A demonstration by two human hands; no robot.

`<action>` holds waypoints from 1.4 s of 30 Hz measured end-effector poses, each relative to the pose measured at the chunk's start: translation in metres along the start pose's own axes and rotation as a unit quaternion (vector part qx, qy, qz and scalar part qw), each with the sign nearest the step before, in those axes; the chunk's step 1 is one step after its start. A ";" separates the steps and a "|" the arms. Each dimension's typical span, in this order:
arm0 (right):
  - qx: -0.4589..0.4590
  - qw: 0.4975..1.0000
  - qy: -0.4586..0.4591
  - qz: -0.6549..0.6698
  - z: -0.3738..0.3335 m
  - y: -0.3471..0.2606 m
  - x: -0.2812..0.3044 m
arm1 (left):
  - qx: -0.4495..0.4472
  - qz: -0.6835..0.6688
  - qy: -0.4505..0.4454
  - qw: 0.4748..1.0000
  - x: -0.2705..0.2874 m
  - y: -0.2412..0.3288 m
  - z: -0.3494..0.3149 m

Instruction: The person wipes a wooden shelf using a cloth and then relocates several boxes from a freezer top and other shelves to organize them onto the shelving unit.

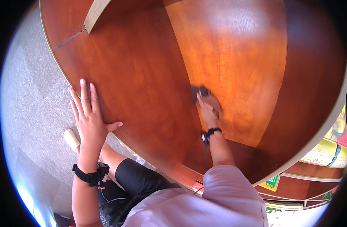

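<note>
A glossy reddish-brown wooden tabletop point(143, 75) fills most of the head view. On it, where shade meets a bright sunlit patch, lies a dark grey-brown cloth point(216, 106). My right hand point(208, 113) presses down on the cloth with its fingers over it; the cloth's outline is slightly blurred. At the table's left edge my left hand point(88, 117) rests flat, fingers spread and thumb out, holding nothing. Each wrist wears a black strap with a small device.
A pale-edged upright panel point(95, 16) stands on the tabletop at the far left, beside a seam. Grey tiled floor point(33, 87) lies left of the table. At the right, yellow packages point(325, 153) sit on a lower shelf, near a green and yellow card point(272, 182).
</note>
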State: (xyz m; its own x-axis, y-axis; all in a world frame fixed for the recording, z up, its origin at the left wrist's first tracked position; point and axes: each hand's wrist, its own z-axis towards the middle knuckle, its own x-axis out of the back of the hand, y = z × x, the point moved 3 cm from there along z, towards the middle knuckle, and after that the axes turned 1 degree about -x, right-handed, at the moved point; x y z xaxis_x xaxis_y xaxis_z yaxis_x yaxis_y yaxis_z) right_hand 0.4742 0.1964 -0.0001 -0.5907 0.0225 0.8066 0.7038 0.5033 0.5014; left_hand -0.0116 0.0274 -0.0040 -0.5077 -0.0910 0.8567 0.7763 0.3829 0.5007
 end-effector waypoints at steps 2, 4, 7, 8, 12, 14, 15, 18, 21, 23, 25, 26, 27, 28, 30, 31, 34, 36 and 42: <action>0.004 0.997 0.054 -0.052 -0.059 0.027 -0.006 | -0.006 -0.013 -0.003 1.000 0.006 0.007 0.000; -0.084 0.984 -0.074 -0.140 -0.054 0.013 0.029 | -0.004 0.001 -0.002 1.000 0.008 0.000 -0.002; -0.206 0.952 -0.020 -0.226 -0.029 0.049 0.074 | -0.006 0.004 -0.003 1.000 0.015 0.004 0.004; -0.217 0.951 0.066 -0.208 -0.012 0.057 0.094 | -0.001 0.007 -0.014 1.000 0.014 0.005 0.005; -0.235 0.836 0.414 -0.273 0.091 0.047 0.233 | -0.012 0.003 0.012 1.000 0.005 0.004 0.006; -0.268 0.819 0.444 -0.247 0.140 0.020 0.247 | 0.000 0.022 -0.001 1.000 0.013 0.003 0.000; -0.254 0.818 0.465 -0.225 0.160 0.017 0.257 | 0.003 0.022 -0.011 1.000 0.011 0.007 0.002; -0.171 0.929 0.316 -0.088 0.217 -0.045 0.274 | 0.003 0.027 -0.002 1.000 0.006 0.003 0.007; -0.002 0.963 0.269 -0.028 0.271 -0.070 0.240 | -0.003 0.033 0.006 0.999 0.011 0.001 0.015; 0.058 0.962 0.266 -0.008 0.267 -0.075 0.215 | 0.001 0.039 0.003 0.999 0.014 0.016 0.008; 0.099 0.951 0.293 -0.001 0.253 -0.058 0.183 | 0.005 0.038 -0.004 0.999 0.014 0.039 0.001; 0.093 0.964 0.249 -0.013 0.241 -0.047 0.167 | 0.004 0.032 -0.003 0.999 0.013 0.049 0.000; 0.081 0.975 0.206 -0.025 0.231 -0.035 0.155 | -0.003 0.026 0.000 1.000 0.015 0.056 0.007; 0.050 0.988 0.143 -0.003 0.223 -0.026 0.145 | -0.006 0.024 -0.001 1.000 0.018 0.059 0.013; 0.038 0.991 0.131 0.007 0.204 -0.028 0.131 | -0.011 0.020 0.014 1.000 0.027 0.047 0.023; 0.027 0.993 0.117 0.011 0.191 -0.028 0.119 | -0.011 0.022 0.013 1.000 0.026 0.040 0.026; 0.029 0.979 0.188 -0.078 0.122 -0.016 0.057 | -0.013 0.024 0.026 0.999 0.006 0.027 0.015; 0.005 0.985 0.141 -0.102 0.053 -0.005 -0.007 | -0.026 0.031 0.039 0.998 -0.009 0.022 -0.005; -0.133 0.960 -0.238 -0.060 -0.085 0.060 -0.071 | -0.048 0.016 0.066 0.996 -0.025 0.031 -0.011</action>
State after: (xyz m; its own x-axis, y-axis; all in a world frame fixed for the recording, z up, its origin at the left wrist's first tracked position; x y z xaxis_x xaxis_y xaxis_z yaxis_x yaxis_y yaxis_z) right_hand 0.5919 0.1511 -0.0011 -0.7424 0.4020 0.5360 0.6583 0.2890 0.6950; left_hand 0.0290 0.0319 -0.0083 -0.4328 -0.2034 0.8783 0.8270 0.2983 0.4766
